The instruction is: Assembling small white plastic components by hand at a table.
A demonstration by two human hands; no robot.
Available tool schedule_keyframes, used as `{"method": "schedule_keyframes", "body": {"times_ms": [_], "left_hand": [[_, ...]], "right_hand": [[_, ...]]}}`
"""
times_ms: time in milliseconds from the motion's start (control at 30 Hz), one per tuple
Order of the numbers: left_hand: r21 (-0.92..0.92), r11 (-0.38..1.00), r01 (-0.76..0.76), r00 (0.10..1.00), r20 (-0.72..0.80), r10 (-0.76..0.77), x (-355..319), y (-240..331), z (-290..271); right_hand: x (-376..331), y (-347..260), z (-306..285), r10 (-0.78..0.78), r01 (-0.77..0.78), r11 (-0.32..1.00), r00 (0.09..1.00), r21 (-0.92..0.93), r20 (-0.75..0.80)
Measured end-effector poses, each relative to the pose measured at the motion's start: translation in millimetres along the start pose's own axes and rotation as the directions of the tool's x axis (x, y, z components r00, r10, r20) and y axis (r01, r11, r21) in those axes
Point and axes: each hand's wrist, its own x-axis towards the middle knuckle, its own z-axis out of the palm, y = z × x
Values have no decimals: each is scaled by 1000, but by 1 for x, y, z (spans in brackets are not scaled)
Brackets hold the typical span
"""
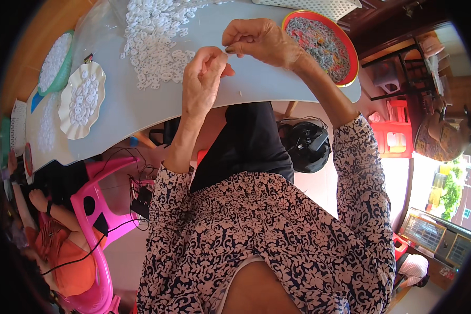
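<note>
Wearer's 2 hands (201,81) (267,44), 1 scalloped dish (67,112)

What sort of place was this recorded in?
Probably an informal workroom, perhaps in a home: a grey table bears heaps of small white pieces and a red bowl of small parts, with a pink chair nearby.

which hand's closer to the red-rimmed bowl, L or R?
Right. The right hand is just left of the red-rimmed bowl; the left hand is farther left, beyond the right hand, beside the loose white pieces.
</note>
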Motion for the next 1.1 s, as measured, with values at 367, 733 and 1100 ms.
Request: {"method": "schedule_keyframes", "body": {"times_ms": [367,733,1100], "left_hand": [[-46,998,-40,999,33,41,-1,-8,2],[10,999,-44,997,64,43,-7,-4,5],[-56,997,-55,998,-1,55,-13,-17,0]], "right_hand": [[-22,5,3,55,-58,997,995,-41,-80],[-28,5,13,37,-38,999,996,-11,-84],[-26,25,-10,30,-115,962,946,-248,-322]]}}
